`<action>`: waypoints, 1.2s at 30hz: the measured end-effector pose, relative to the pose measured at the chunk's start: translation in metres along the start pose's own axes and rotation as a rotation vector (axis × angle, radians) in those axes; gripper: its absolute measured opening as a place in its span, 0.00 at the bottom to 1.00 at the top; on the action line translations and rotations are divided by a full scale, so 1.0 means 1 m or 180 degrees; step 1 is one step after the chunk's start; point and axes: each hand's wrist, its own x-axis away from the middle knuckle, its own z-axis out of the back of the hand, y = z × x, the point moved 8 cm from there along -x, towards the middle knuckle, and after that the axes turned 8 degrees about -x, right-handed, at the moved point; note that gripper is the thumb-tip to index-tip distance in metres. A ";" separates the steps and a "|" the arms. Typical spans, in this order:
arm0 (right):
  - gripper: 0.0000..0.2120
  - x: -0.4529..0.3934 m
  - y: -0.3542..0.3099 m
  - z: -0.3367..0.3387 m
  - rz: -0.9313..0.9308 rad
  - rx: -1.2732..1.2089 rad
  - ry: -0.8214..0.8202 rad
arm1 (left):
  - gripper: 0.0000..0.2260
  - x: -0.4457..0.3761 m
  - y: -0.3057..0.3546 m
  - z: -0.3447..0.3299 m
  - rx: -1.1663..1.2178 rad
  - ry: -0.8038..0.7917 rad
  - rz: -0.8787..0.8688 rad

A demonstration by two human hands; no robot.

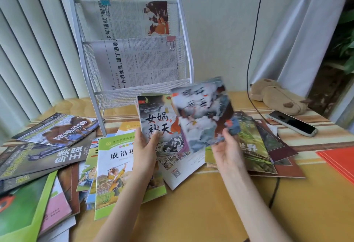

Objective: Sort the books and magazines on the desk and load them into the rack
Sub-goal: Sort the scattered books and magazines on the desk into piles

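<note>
My left hand (146,148) grips a small stack of thin picture books, its top one a dark-cover book (159,121) with black characters. My right hand (227,149) pinches another grey-and-white picture book (203,113), blurred, held up overlapping the first. Both are raised above the desk in front of the white wire rack (132,88), whose two upper pockets hold clipped newspapers (134,59). A green-bordered storybook (115,169) lies among loose magazines at the left. A green nature magazine (252,146) lies under my right hand.
A dark animal magazine (57,126) and other magazines spread over the desk's left side. A phone (293,123) and a plush toy (275,96) sit at the back right, with a black cable (252,69) hanging beside them. Red folders (339,161) lie at the right edge.
</note>
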 end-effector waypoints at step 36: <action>0.16 0.049 0.129 -0.041 -0.0286 0.3917 -0.0402 | 0.06 -0.026 -0.058 0.142 0.1730 0.0379 0.1719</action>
